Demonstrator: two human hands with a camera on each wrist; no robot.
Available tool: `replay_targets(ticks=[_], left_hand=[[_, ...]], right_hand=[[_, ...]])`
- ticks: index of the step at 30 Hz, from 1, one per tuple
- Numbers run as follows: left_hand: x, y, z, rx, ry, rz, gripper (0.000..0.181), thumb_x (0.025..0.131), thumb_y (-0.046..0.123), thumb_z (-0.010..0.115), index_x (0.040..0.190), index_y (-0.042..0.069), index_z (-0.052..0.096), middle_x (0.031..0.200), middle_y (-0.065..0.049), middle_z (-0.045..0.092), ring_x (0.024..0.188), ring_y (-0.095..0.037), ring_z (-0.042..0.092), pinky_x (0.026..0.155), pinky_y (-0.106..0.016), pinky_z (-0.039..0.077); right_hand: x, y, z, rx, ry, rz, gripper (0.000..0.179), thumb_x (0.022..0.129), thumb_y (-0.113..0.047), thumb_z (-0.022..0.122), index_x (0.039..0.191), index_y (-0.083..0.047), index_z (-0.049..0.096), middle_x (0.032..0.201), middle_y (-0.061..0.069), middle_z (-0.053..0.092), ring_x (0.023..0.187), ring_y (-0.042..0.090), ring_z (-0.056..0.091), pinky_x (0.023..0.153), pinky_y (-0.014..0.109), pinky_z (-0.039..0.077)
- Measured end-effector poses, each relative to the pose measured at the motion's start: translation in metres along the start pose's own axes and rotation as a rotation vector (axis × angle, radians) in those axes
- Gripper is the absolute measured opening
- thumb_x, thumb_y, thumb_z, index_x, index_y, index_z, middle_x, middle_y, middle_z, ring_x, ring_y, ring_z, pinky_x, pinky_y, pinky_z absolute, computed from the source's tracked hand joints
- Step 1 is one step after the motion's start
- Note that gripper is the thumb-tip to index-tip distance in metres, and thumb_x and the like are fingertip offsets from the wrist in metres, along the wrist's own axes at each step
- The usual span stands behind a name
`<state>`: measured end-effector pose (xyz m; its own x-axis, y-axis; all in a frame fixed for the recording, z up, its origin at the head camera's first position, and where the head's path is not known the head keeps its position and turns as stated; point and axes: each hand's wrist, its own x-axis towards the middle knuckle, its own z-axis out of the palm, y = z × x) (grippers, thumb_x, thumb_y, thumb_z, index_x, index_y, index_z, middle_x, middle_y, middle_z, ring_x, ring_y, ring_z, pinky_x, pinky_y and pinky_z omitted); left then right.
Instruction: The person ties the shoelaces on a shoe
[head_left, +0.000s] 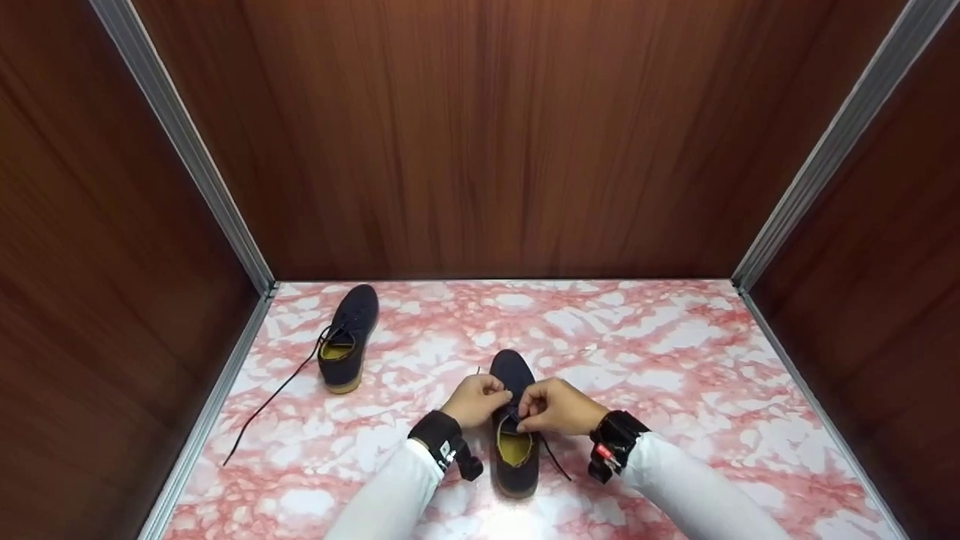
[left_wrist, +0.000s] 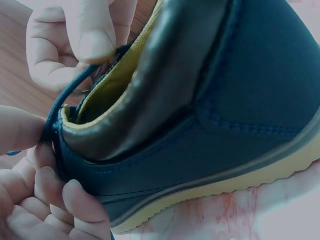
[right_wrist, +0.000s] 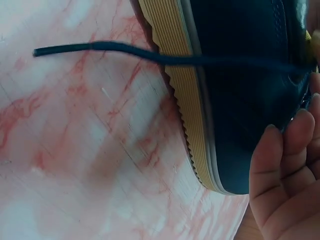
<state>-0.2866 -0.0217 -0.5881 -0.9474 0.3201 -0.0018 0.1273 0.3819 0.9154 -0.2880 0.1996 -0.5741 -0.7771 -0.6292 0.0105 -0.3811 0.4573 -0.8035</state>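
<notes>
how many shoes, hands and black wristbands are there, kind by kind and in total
Shoes: 2 (far shoe, near shoe)
Hands: 2 (left hand, right hand)
Black wristbands: 2 (left wristband, right wristband)
Total: 6

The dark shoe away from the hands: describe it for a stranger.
On the marbled pink and white surface, look toward the far left corner. There stands a dark, yellow-lined shoe. Its long dark lace trails leftward; unlike the other dark shoe, neither left hand nor right hand touches it.

No legible text or numbers, only an illegibly small white marking [head_left: 446, 450] on the black left wristband [head_left: 433, 430]
</notes>
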Motion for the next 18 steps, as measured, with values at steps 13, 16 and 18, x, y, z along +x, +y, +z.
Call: replay_targets(ticks=[13, 16, 18], left_hand=[[0.0003, -0.0020, -0.0059, -0.027, -0.019, -0.010, 0.017, 0.095, 0.016, 0.069, 0.088, 0.001, 0.065, 0.069, 0.008, 0.050, 0.061, -0.006, 0.048, 0.056, -0.019, 0.040], [-0.0004, -0.0004, -0.0074, -0.016, -0.016, -0.005, 0.016, 0.094, 0.017, 0.069, 0.091, 0.002, 0.066, 0.073, 0.007, 0.054, 0.064, -0.007, 0.051, 0.058, -0.020, 0.043], [-0.0005, 0.0002, -0.0077, -0.018, -0.020, 0.004, 0.015, 0.094, 0.016, 0.070, 0.093, 0.002, 0.067, 0.076, 0.006, 0.056, 0.065, -0.007, 0.053, 0.059, -0.020, 0.044]], right_hand=[[-0.0019, 0.0016, -0.0021, -0.039, 0.033, -0.006, 0.009, 0.090, -0.007, 0.075, 0.085, -0.012, 0.069, 0.083, 0.000, 0.065, 0.070, 0.000, 0.055, 0.064, 0.017, 0.047], [-0.0031, 0.0004, -0.0054, -0.042, 0.051, 0.014, 0.010, 0.091, -0.008, 0.074, 0.086, -0.013, 0.068, 0.083, -0.004, 0.063, 0.068, 0.000, 0.055, 0.062, 0.017, 0.047], [-0.0035, 0.0005, -0.0073, -0.041, 0.062, 0.030, 0.010, 0.092, -0.009, 0.074, 0.086, -0.014, 0.068, 0.083, -0.007, 0.063, 0.070, 0.000, 0.056, 0.064, 0.018, 0.048]])
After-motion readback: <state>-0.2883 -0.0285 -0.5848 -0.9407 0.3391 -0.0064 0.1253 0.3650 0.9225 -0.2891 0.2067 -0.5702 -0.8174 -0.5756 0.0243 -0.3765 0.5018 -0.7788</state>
